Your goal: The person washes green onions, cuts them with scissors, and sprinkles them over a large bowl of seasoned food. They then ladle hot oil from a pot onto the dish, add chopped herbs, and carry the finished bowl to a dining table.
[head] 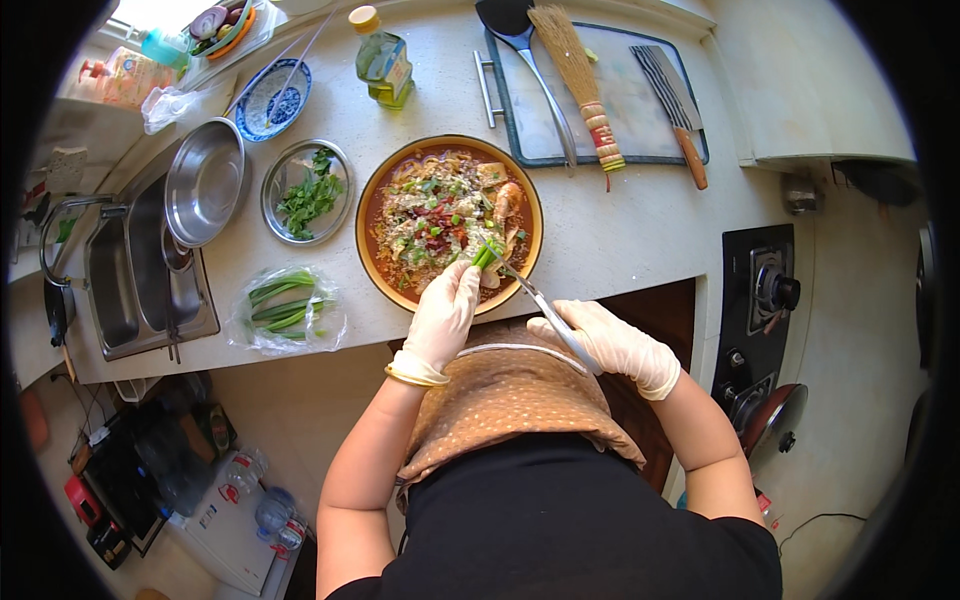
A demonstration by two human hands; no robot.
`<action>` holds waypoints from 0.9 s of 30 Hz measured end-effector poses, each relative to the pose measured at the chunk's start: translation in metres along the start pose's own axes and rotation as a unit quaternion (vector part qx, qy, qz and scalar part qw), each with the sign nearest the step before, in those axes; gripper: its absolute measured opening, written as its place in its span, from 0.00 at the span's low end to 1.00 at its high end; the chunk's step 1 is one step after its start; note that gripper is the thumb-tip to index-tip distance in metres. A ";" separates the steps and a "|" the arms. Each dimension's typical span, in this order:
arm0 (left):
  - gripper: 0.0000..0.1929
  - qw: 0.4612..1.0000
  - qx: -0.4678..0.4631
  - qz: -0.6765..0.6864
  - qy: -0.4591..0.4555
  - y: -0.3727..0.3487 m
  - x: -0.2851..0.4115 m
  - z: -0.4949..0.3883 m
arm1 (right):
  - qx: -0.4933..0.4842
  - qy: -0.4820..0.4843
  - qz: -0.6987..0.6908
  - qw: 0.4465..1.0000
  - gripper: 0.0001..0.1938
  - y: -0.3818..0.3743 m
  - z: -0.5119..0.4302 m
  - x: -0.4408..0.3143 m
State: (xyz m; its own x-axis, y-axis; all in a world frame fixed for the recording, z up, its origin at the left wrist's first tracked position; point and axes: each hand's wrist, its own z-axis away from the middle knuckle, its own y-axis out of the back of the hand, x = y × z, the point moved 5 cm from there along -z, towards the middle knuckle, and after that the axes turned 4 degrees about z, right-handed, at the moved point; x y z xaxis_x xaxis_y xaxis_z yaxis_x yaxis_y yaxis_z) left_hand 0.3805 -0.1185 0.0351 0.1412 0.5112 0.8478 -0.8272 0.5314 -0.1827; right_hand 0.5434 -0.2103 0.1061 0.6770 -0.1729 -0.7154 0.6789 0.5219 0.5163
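Note:
My left hand, in a pale glove, holds a short bunch of green onions over the near part of a large round bowl. Red broth with chopped green onion, dried chili and minced garlic fills the bowl. In my right hand, also gloved, is a pair of kitchen scissors, its blades at the green onions. Left of the bowl, a round metal plate bears chopped leafy herbs. More green onions lie in a clear plastic bag nearer the counter's front edge.
A metal basin sits beside the sink; behind are a patterned bowl with chopsticks and an oil bottle. At the back right, a cutting board carries a spatula, a straw brush and a knife. A gas stove stands right.

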 end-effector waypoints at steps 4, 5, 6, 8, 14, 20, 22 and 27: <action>0.14 0.999 -0.009 -0.045 -0.013 -0.009 0.000 -0.005 | 0.054 0.098 0.075 0.991 0.17 -0.013 0.010 0.022; 0.14 0.998 -0.008 -0.055 -0.017 -0.011 -0.002 -0.008 | 0.038 0.083 0.071 0.993 0.19 -0.014 0.011 0.027; 0.16 0.994 -0.007 -0.105 0.004 -0.008 -0.004 -0.010 | 0.051 0.096 0.075 0.991 0.19 -0.013 0.013 0.029; 0.15 0.996 -0.005 -0.089 0.006 -0.010 -0.001 -0.011 | 0.077 0.121 0.082 0.986 0.18 -0.011 0.016 0.031; 0.13 0.999 0.041 0.009 0.006 0.003 -0.006 -0.003 | -0.051 -0.117 -0.112 0.985 0.18 0.004 0.012 0.016; 0.14 0.987 0.047 0.138 0.069 0.008 0.003 0.024 | -0.071 -0.064 -0.067 0.993 0.22 -0.001 0.002 -0.004; 0.14 0.988 0.047 0.133 0.065 0.004 0.000 0.029 | -0.063 -0.013 -0.059 0.996 0.21 -0.003 -0.004 -0.008; 0.13 0.994 0.082 0.061 0.029 0.015 -0.011 0.036 | -0.069 0.044 -0.038 0.996 0.19 -0.010 -0.018 -0.014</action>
State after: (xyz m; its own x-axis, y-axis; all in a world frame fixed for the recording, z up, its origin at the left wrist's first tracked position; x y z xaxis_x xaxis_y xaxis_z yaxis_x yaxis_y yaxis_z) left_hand 0.3467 -0.1410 0.0409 0.0619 0.6058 0.7932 -0.9166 0.3491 -0.1950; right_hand 0.5223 -0.1977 0.1021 0.5937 -0.1455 -0.7914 0.6771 0.6217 0.3937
